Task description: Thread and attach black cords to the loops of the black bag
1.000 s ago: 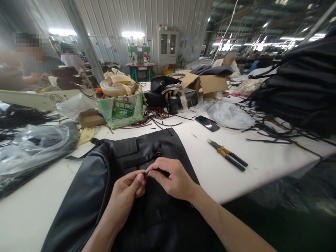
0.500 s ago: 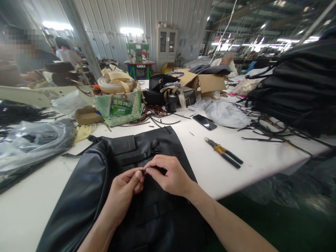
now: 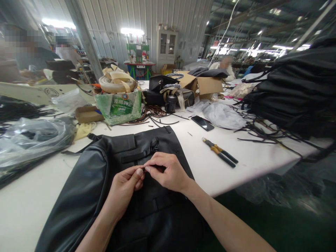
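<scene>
A black leather bag (image 3: 89, 189) lies flat on the white table (image 3: 236, 164) in front of me. Both my hands rest on its middle, fingertips meeting. My left hand (image 3: 127, 187) pinches a small dark piece on the bag between thumb and forefinger. My right hand (image 3: 168, 171) is curled and pinches the same small piece from the other side. The piece is too small to name; it sits just below a black strap and buckle (image 3: 147, 152) on the bag.
Pliers (image 3: 219, 152) and a phone (image 3: 202, 123) lie to the right. A green bag of tan webbing (image 3: 119, 99), cardboard boxes (image 3: 207, 84), plastic bags (image 3: 31, 138) and loose black cords (image 3: 265, 134) crowd the back. Stacked black bags (image 3: 299, 87) stand at the right. People work at the far left.
My hands stay pinched together on the bag, barely shifting. The view has drifted slightly, so everything sits a little higher and further left in the frame.
</scene>
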`<state>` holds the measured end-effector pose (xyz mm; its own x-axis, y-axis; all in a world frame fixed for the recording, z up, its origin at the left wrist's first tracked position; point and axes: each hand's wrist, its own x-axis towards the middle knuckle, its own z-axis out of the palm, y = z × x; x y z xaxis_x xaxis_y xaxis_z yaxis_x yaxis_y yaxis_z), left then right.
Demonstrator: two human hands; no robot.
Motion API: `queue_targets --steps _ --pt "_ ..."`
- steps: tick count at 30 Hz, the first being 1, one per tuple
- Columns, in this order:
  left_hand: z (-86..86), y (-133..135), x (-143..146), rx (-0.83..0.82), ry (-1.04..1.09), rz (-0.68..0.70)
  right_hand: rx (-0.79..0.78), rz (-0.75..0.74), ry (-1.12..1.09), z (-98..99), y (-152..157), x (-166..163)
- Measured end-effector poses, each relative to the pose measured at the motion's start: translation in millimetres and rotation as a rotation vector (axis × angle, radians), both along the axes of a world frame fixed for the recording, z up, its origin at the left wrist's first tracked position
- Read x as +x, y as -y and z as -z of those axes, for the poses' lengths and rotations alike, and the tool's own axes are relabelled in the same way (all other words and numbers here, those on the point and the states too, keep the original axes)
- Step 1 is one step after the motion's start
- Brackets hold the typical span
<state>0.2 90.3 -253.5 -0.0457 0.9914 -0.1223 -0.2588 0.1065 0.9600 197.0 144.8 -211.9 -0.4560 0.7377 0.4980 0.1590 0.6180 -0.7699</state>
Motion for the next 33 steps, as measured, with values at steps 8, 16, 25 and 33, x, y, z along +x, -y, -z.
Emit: queue_targets --steps 8,16,25,33 --pt "-1.7 0.5 1.1 0.008 -0.072 -0.024 0.057 0.001 0.041 0.4 0.7 -0.8" --pt "0.1 0.4 2.3 0.001 -0.101 -0.024 0.093 -0.031 0.050 5.9 -1.1 0.5" --pt "1.0 -0.9 0.8 -0.030 -0.171 -0.021 0.261 0.059 0.304 14.3 0.9 -3.7" --pt "1.9 -0.3 0.0 0.011 -0.174 0.003 0.281 0.069 0.322 9.7 5.1 1.0"
